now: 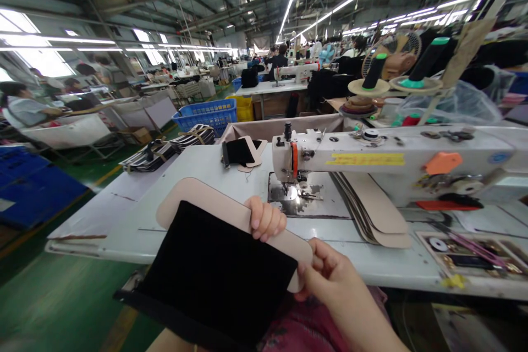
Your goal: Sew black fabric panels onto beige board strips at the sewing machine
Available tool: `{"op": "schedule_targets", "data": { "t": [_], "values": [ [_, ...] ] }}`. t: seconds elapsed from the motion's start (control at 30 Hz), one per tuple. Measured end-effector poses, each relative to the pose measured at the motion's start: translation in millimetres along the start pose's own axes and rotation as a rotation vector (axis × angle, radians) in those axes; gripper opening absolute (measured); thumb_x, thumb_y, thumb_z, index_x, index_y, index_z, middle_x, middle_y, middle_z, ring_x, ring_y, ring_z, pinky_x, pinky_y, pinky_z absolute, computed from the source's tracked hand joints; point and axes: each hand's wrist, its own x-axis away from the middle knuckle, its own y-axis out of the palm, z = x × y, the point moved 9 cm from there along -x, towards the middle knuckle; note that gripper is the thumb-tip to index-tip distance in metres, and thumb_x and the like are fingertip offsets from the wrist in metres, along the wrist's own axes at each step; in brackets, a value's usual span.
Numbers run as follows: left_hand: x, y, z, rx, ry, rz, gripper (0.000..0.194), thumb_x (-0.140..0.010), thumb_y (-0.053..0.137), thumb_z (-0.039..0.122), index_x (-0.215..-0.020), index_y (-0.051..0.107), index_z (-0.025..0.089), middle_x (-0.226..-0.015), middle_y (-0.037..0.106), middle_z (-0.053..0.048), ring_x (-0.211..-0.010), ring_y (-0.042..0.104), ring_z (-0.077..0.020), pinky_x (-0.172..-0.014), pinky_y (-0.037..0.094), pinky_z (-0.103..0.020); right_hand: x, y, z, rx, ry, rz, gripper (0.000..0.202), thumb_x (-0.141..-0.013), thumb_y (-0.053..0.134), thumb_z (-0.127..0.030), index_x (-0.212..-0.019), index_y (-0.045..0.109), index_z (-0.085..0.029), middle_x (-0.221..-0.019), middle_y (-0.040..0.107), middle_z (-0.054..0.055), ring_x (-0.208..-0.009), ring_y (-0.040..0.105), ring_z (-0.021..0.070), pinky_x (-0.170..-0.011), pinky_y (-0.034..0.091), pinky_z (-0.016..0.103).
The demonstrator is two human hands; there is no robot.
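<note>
Both my hands hold up a beige panel (193, 190) with a square of black fabric (218, 269) attached to it, tilted in front of me. From behind, my left hand (266, 219) curls its fingers over the panel's upper edge; its palm and thumb are hidden by the fabric. The panel's right corner is pinched between the thumb and fingers of my right hand (330, 272). A dark strip (165, 313) runs along the fabric's lower edge. Just beyond stands a sewing machine (355, 151), its needle area over a worn metal plate (284, 192).
Beige panels (379, 209) lie stacked under the machine arm. Similar black-and-beige pieces (241, 151) lie at the table's back. Right of me is a tray (474, 256) with tweezers and a bobbin. Bundled striped pieces (152, 157) sit on the left. Thread cones (375, 71) stand behind the machine.
</note>
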Motion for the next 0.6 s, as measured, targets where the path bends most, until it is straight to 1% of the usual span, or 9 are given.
{"op": "schedule_targets", "data": {
  "t": [0.1,0.23,0.3,0.37,0.43,0.5,0.6],
  "values": [
    [-0.6,0.7,3.1,-0.021,0.008,-0.003,0.038,-0.085,0.060,0.040,-0.062,0.041,0.016,-0.051,0.037,0.003,-0.048,0.038,-0.0081,-0.057,0.037,-0.022,0.4,2.6,5.5,-0.062,0.046,-0.037,0.051,-0.071,0.078,-0.057,-0.087,0.057,-0.013,-0.071,0.061,0.001,-0.061,0.055,0.0086,-0.057,0.053,0.020],
    [-1.8,1.5,6.9,-0.049,0.012,-0.018,0.031,-0.087,0.055,0.036,-0.067,0.043,0.016,-0.053,0.035,0.003,-0.048,0.036,-0.0073,-0.058,0.036,-0.021,1.0,5.7,12.3,-0.254,0.101,-0.094,0.038,-0.080,0.072,-0.046,-0.095,0.063,-0.012,-0.079,0.063,0.004,-0.067,0.058,0.0113,-0.064,0.055,0.025],
    [-1.5,1.4,7.4,-0.073,0.007,-0.042,0.032,-0.087,0.055,0.038,-0.067,0.043,0.016,-0.053,0.035,0.003,-0.048,0.037,-0.0075,-0.058,0.035,-0.022,-0.3,4.9,11.6,-0.216,0.088,-0.103,0.036,-0.081,0.071,-0.045,-0.094,0.065,-0.013,-0.082,0.064,0.005,-0.070,0.058,0.0112,-0.065,0.053,0.024],
    [-0.6,0.5,6.6,-0.105,-0.009,-0.061,0.036,-0.087,0.055,0.043,-0.066,0.043,0.016,-0.051,0.035,0.002,-0.048,0.037,-0.0083,-0.057,0.034,-0.023,-2.7,2.1,8.5,-0.100,0.051,-0.090,0.038,-0.080,0.073,-0.048,-0.087,0.066,-0.012,-0.077,0.063,0.004,-0.065,0.055,0.0087,-0.062,0.047,0.020],
    [0.3,-1.1,5.6,-0.144,-0.035,-0.066,0.035,-0.086,0.055,0.043,-0.067,0.044,0.016,-0.052,0.034,0.002,-0.049,0.036,-0.0091,-0.057,0.033,-0.024,-4.9,0.5,5.5,-0.011,0.028,-0.083,0.042,-0.078,0.074,-0.052,-0.080,0.065,-0.011,-0.071,0.061,0.003,-0.060,0.051,0.0073,-0.059,0.042,0.019],
    [0.7,-1.9,6.3,-0.184,-0.058,-0.074,0.031,-0.086,0.053,0.040,-0.069,0.045,0.015,-0.053,0.034,0.002,-0.050,0.037,-0.0095,-0.057,0.033,-0.025,-6.3,1.6,5.0,0.009,0.035,-0.097,0.045,-0.076,0.074,-0.055,-0.080,0.064,-0.012,-0.071,0.061,0.003,-0.061,0.051,0.0081,-0.060,0.042,0.020],
    [0.7,-0.6,10.8,-0.244,-0.073,-0.122,0.028,-0.086,0.050,0.038,-0.070,0.047,0.015,-0.053,0.036,0.001,-0.050,0.038,-0.0096,-0.058,0.034,-0.025,-7.4,5.8,8.6,-0.023,0.060,-0.134,0.045,-0.075,0.075,-0.055,-0.086,0.065,-0.012,-0.080,0.061,0.004,-0.069,0.054,0.0109,-0.067,0.045,0.023]
  ]
}}
